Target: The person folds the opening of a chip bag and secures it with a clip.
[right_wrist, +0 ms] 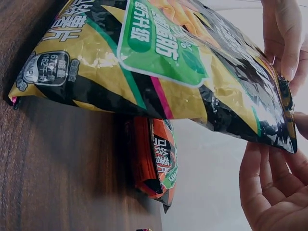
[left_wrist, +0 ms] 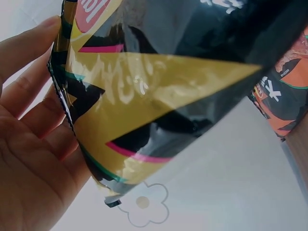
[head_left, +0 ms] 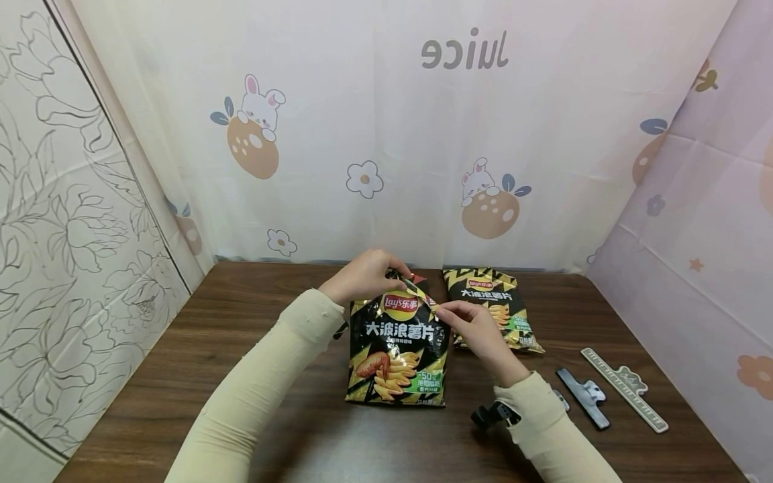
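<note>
A black and yellow bag of potato chips (head_left: 395, 355) stands upright on the table, its front toward the head camera. My left hand (head_left: 370, 276) pinches its top edge near the upper left corner, thumb on one side and fingers on the other. My right hand (head_left: 483, 335) pinches the same edge at the upper right corner. In the head view the top strip slants between the hands and looks folded over. The right wrist view shows the bag's lower front, with my right hand (right_wrist: 272, 192) and left hand (right_wrist: 284, 36) at its top end.
Behind the held bag lies a red-orange chip bag (right_wrist: 147, 156), mostly hidden in the head view. Another black and yellow chip bag (head_left: 492, 312) lies at the back right. A grey clip (head_left: 584, 397) and a long pale clip (head_left: 625, 389) lie on the brown table (head_left: 241, 329) at right.
</note>
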Demonstrator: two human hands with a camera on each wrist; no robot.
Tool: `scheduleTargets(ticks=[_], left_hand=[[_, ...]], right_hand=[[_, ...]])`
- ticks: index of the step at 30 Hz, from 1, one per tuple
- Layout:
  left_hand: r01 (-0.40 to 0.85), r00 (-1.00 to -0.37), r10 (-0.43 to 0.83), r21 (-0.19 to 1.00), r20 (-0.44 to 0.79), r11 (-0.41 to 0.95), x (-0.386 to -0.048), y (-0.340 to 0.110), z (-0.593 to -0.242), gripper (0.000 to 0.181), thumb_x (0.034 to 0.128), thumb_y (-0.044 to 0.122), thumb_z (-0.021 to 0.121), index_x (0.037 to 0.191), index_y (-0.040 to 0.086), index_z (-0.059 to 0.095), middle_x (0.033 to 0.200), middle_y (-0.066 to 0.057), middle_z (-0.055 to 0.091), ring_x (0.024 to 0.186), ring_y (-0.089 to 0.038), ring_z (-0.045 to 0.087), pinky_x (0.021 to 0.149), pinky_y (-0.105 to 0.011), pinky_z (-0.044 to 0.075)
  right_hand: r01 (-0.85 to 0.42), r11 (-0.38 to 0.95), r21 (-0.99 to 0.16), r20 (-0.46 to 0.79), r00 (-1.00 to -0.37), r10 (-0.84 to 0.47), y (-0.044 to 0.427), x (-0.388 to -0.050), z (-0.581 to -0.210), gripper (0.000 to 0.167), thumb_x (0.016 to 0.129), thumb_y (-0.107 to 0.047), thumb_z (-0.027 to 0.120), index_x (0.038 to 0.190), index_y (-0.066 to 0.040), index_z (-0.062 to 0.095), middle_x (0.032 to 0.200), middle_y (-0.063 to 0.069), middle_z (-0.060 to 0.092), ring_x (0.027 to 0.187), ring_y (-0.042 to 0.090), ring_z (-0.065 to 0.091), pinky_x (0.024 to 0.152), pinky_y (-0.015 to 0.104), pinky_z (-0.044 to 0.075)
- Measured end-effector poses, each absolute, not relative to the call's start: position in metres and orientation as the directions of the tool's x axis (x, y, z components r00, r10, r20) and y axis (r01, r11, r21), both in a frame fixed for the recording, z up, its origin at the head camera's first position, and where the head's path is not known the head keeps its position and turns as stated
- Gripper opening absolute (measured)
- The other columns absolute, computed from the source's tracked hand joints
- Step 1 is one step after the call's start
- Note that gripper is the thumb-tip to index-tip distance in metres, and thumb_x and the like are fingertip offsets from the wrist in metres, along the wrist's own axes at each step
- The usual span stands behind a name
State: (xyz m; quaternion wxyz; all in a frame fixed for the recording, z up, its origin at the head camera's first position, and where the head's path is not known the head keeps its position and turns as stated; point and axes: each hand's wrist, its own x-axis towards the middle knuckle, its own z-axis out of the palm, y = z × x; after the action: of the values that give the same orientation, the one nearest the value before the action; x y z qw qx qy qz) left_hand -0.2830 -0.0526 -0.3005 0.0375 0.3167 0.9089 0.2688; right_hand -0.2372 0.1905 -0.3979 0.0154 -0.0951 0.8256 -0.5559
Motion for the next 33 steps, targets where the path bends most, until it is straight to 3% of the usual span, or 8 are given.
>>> scheduleTargets(ticks=[6, 18, 25, 33], left_hand=[[0.577, -0.785, 0.609, 0.489, 0.111, 0.654, -0.2823, -0.052, -0.2992, 0.024, 0.0923, 0.024, 0.069, 0.113, 0.012, 0.074, 0.113, -0.002, 0.072, 0.097, -0.014, 0.065, 0.079, -0.03, 0.053], [0.596, -0.767, 0.629, 0.5, 0.125, 0.628, -0.2829, -0.0513, -0.2937, 0.021, 0.0949, 0.03, 0.066, 0.106, 0.016, 0.076, 0.102, 0.002, 0.074, 0.084, -0.014, 0.065, 0.074, -0.03, 0.052], [0.581, -0.783, 0.61, 0.491, 0.119, 0.649, -0.2844, -0.0513, -0.295, 0.02, 0.096, 0.029, 0.064, 0.105, 0.016, 0.076, 0.101, 0.002, 0.074, 0.081, -0.01, 0.064, 0.076, -0.03, 0.052], [0.561, -0.797, 0.596, 0.491, 0.099, 0.667, -0.2869, -0.0549, -0.2984, 0.02, 0.0944, 0.031, 0.066, 0.103, 0.016, 0.076, 0.1, 0.002, 0.073, 0.078, -0.01, 0.062, 0.074, -0.03, 0.051]], right_hand=[[-0.148, 0.351, -0.924, 0.092, -0.981, -0.171, 0.1908, -0.2378, -0.3984, 0.037, 0.096, -0.039, 0.063, 0.113, -0.006, 0.071, 0.108, 0.002, 0.067, 0.077, 0.014, 0.049, 0.072, 0.038, 0.045], [-0.149, 0.304, -0.941, 0.105, -0.982, -0.157, 0.1866, -0.2353, -0.3969, 0.036, 0.095, -0.033, 0.065, 0.112, -0.001, 0.07, 0.098, 0.003, 0.067, 0.082, 0.012, 0.055, 0.075, 0.035, 0.048], [-0.166, 0.297, -0.94, 0.123, -0.979, -0.16, 0.1854, -0.2336, -0.396, 0.035, 0.095, -0.032, 0.065, 0.11, -0.001, 0.07, 0.094, 0.002, 0.067, 0.076, 0.013, 0.05, 0.068, 0.03, 0.044], [-0.187, 0.291, -0.938, 0.143, -0.976, -0.166, 0.1857, -0.2334, -0.3974, 0.033, 0.095, -0.03, 0.066, 0.108, 0.0, 0.07, 0.093, 0.002, 0.067, 0.078, 0.011, 0.055, 0.072, 0.033, 0.048]])
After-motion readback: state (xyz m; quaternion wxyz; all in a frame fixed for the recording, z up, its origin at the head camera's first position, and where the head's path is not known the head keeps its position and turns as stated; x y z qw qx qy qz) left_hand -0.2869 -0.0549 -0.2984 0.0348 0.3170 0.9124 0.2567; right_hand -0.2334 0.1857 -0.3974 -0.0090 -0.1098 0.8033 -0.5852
